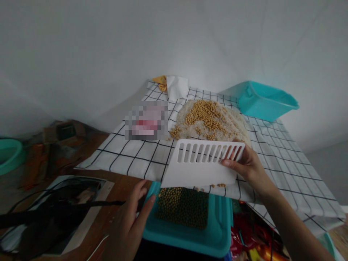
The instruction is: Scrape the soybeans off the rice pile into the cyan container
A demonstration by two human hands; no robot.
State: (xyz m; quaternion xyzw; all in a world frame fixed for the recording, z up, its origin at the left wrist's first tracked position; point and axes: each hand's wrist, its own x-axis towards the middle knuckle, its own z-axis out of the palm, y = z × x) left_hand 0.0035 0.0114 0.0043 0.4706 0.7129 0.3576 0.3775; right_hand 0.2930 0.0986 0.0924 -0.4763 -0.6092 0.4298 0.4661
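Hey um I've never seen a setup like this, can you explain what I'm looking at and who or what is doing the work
There's no machine here: a person is working with two bare hands. The one picture comes from a camera on their head, looking forward and down.

The right hand holds a white slotted scraper. The left hand is at the left edge of a teal bin with beans inside.

On the checked cloth lies a pale, grainy heap with yellow beans on top. Behind it, to the right, stands a second teal bin. One item on the left is pixelated, so I can't identify it.
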